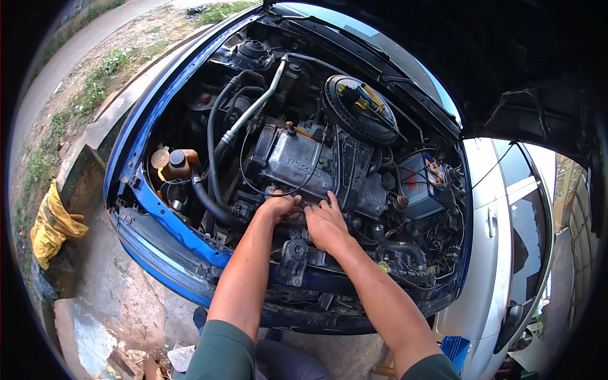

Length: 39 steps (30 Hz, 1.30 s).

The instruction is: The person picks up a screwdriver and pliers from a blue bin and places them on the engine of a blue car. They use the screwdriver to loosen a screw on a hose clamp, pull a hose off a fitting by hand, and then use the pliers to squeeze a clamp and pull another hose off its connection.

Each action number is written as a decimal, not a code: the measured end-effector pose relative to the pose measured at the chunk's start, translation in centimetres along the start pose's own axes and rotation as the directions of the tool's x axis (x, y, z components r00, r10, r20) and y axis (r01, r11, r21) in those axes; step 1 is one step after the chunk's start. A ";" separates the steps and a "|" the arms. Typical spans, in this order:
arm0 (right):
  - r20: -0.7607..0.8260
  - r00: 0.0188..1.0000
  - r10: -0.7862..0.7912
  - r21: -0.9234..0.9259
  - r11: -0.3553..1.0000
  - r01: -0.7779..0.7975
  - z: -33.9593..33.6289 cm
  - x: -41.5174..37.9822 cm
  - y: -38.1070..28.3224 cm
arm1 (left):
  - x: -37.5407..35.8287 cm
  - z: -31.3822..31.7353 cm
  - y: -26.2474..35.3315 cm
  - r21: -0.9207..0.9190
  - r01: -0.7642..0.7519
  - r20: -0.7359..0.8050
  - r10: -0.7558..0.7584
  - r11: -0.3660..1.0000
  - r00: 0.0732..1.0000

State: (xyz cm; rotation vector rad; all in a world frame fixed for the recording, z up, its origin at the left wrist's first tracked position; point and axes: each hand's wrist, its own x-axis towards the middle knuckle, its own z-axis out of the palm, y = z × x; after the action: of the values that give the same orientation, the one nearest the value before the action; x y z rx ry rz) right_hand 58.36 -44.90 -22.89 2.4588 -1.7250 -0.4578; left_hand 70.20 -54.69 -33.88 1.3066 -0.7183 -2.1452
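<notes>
Both hands are in the engine bay of a blue car, at the front side of the grey engine cover (296, 159). My left hand (282, 207) is bent round with its fingers closed near the cover's lower edge; what it grips, if anything, is hidden. Close beside it on the right, my right hand (324, 223) has its fingers against the engine just under the cover, the index finger stretched upward. Its other fingertips are partly hidden. A thin black cable (244, 170) loops over the cover and passes just above my left hand.
A round black air filter housing (342, 116) carries screwdrivers (362, 100). The battery (415, 190) sits at the right, reservoirs (179, 163) at the left. Above is the raised hood (525, 69). A white car (484, 253) stands at the right; a yellow cloth (54, 225) hangs at the left.
</notes>
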 end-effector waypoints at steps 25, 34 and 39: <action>-0.163 0.983 0.078 -0.138 0.985 -0.101 1.4 3.3 0.6 | 3.3 1.8 -0.6 0.625 -0.182 -0.109 0.316 0.759 0.942; -0.047 0.979 0.198 -0.223 0.953 -0.203 0.9 4.6 -0.1 | 0.0 1.6 1.3 0.275 0.078 0.158 -0.125 0.958 0.979; -0.043 0.997 0.060 -0.172 0.983 -0.066 0.5 3.2 1.7 | 6.1 1.9 -2.3 0.277 0.032 0.232 -0.099 0.960 0.968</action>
State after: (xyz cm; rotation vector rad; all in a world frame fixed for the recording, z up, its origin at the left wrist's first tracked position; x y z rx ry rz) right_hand 57.68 -48.42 -23.53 2.2712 -1.6665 -0.5273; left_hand 65.74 -56.78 -38.53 1.2242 -1.1178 -2.3516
